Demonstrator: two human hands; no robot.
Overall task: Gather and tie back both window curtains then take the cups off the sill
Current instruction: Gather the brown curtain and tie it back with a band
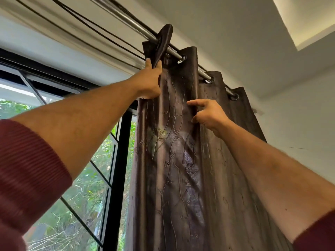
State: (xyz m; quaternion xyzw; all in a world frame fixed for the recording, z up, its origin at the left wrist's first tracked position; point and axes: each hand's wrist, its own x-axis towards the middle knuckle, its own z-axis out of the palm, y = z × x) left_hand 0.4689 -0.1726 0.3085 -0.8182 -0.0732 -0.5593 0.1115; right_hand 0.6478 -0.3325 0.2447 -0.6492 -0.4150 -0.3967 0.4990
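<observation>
A dark brown patterned curtain [174,160] hangs by metal eyelets from a chrome rod [137,28] and is bunched toward the right of the window. My left hand [148,82] is raised and grips the curtain's upper left fold just under the rod. Lower and to the right, my right hand [206,113] pinches a fold of the same curtain, its index finger pointing left. A dark fabric strip [164,42], looped over the rod, hangs down to my left hand. No cups or sill are in view.
The black-framed window [116,171] with diagonal bars shows green foliage at lower left. Black cables [76,20] run along the wall above the rod. The white wall [299,127] and ceiling recess [308,17] lie to the right.
</observation>
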